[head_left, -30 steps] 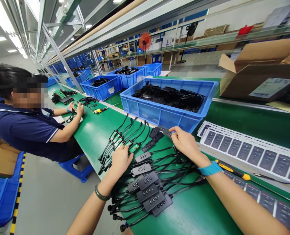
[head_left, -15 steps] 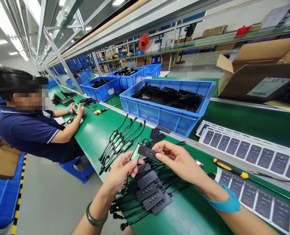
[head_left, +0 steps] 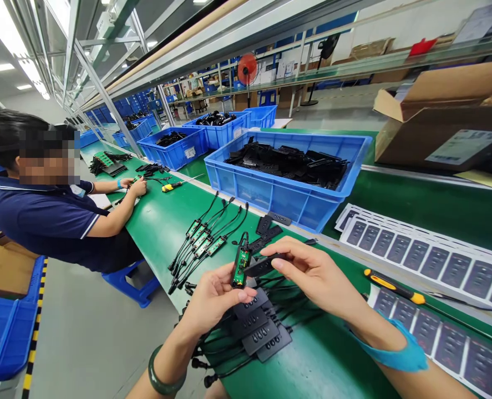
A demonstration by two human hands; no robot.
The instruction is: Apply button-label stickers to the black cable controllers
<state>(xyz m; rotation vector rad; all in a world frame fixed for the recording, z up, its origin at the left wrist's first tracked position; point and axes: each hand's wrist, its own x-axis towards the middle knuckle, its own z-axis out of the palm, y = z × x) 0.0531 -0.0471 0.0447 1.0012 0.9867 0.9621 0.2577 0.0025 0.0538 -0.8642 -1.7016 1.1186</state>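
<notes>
My left hand point(head_left: 214, 302) grips a black casing half with a green circuit board point(head_left: 241, 265) in it, tilted upright. Between the fingertips of my right hand point(head_left: 308, 271) is a black plastic cover point(head_left: 266, 265), its left end close beside the board; whether they touch I cannot tell. Below my hands lies a stack of black controllers point(head_left: 266, 335) with three-slot faces and cables. Left of my hands, several cabled circuit boards point(head_left: 204, 244) rest in a row. Loose black covers point(head_left: 266, 224) lie just beyond my hands.
A blue bin point(head_left: 270, 191) full of black covers stands behind. Sticker sheets point(head_left: 429, 260) and a yellow-black screwdriver point(head_left: 395, 285) lie at right, below an open cardboard box point(head_left: 445, 127). A co-worker point(head_left: 58, 205) sits at the left, handling a board by another screwdriver point(head_left: 173, 187).
My left hand has turned the board more upright, showing its component side. The cover in my right hand has tilted and shifted slightly right. My view has moved a little.
</notes>
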